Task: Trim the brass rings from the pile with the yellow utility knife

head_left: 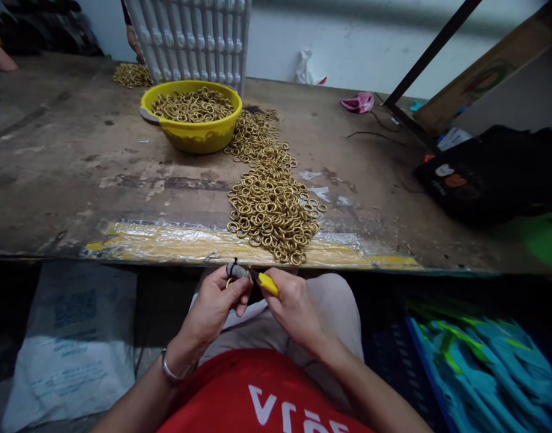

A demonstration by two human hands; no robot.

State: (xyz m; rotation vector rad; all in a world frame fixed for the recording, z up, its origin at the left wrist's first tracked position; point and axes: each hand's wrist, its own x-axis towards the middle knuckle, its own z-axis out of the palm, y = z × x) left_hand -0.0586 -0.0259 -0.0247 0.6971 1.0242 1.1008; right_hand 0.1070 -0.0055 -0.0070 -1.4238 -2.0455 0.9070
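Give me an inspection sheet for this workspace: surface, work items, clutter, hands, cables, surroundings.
Surface: worn, stained table; yellow tape along the near edge.
Work items: loose pile of gold rings reaching the near edge; yellow basin full of similar rings.
Clutter: pink item and black bag at right.
Hands: left hand pinches a gold ring; right hand grips a yellow-handled tool, its tip near the left fingers.
Cables: thin dark strand at right, possibly a cord.
Surroundings: white sack below left; turquoise items below right; ridged grey panel behind the basin.
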